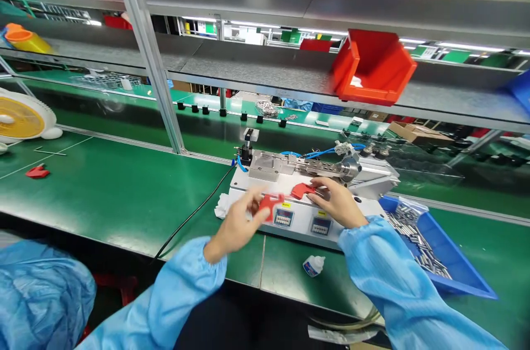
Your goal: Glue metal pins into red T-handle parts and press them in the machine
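My left hand (238, 223) is closed on a red plastic part (270, 207), held in front of the white bench machine (285, 181); both are smeared by motion. Over the machine's top plate, my right hand (340, 202) pinches a second red plastic part (301, 190) between thumb and fingers. Whether that part touches the plate, I cannot tell. Just behind the hands runs the machine's metal slide, with a round steel piece (351, 169) at its right end. Two small counters with digit wheels (284, 218) sit on the front panel.
Right of the machine, a blue bin (464, 270) holds many metal pins. A small white bottle (313, 265) lies near the front edge. Further left are another red part (37, 171), a hex key (49, 152) and a fan (25, 118). A red bin (372, 71) sits on the shelf above.
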The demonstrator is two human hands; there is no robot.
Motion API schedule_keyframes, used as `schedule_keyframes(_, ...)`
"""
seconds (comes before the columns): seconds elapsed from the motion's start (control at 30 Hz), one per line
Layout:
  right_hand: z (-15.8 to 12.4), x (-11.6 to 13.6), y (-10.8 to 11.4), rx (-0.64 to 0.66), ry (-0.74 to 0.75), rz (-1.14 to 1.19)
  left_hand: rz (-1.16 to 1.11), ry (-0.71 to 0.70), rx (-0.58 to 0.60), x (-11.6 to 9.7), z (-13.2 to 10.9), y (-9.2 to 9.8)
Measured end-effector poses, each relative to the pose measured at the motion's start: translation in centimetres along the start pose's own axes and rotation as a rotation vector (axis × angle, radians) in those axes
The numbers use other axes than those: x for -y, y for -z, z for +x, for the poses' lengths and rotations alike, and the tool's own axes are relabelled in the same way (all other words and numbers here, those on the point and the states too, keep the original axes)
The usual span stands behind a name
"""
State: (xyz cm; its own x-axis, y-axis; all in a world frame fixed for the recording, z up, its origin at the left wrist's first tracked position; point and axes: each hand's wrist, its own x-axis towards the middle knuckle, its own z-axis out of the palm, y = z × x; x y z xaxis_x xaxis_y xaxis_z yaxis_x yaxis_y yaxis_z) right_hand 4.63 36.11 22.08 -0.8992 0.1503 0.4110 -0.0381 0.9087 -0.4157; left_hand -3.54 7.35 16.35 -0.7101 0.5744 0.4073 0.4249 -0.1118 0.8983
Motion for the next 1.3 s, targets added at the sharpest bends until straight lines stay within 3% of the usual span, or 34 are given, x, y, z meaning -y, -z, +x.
schedule_keyframes(0.1, -0.2, -0.3, -0.1, -0.008, 0.024, 0.022, 0.291, -0.104, -0.089, -2.4, 7.2, 2.4)
schedule_keyframes(0.17, -0.4, -0.4, -0.4, -0.026, 0.038, 0.041, 0.532, -0.06, -0.027, -3.1, 11.1, 3.5)
schedule_keyframes(0.23, -0.5, -0.6, -0.7, -0.048, 0.042, 0.051, 0.749, -0.02, 0.06, -3.3, 13.7, 3.9)
schedule_keyframes(0.33, -0.7, -0.8, -0.9, -0.068, 0.046, 0.05, 0.908, -0.013, 0.103, -2.9, 14.9, 3.3)
schedule_keyframes(0.57, -1.0, -1.0, -1.0, -0.077, 0.042, 0.06, 1.039, -0.102, 0.073, -1.7, 13.3, 1.3)
schedule_keyframes(0.73, -0.8, -0.5, -0.7, -0.071, 0.041, 0.073, 1.017, -0.15, 0.132, -2.3, 12.4, 2.3)
schedule_keyframes(0.83, -2.7, -0.2, 0.2, -0.208, 0.041, 0.113, 0.976, -0.244, 0.172, -2.5, 9.8, 3.7)
schedule_keyframes(0.97, -8.1, -0.5, 0.9, -0.401, -0.055, 0.045, 0.919, -0.39, 0.272, -0.5, 3.9, 5.1)
schedule_keyframes(1.1, -12.2, -1.5, 0.5, -0.354, -0.143, -0.107, 0.997, -0.268, 0.405, 1.4, 0.9, 4.7)
schedule_keyframes(1.3, -12.9, -2.9, 1.0, -0.333, -0.082, -0.006, 1.094, -0.05, 0.569, -0.4, 2.6, 3.7)
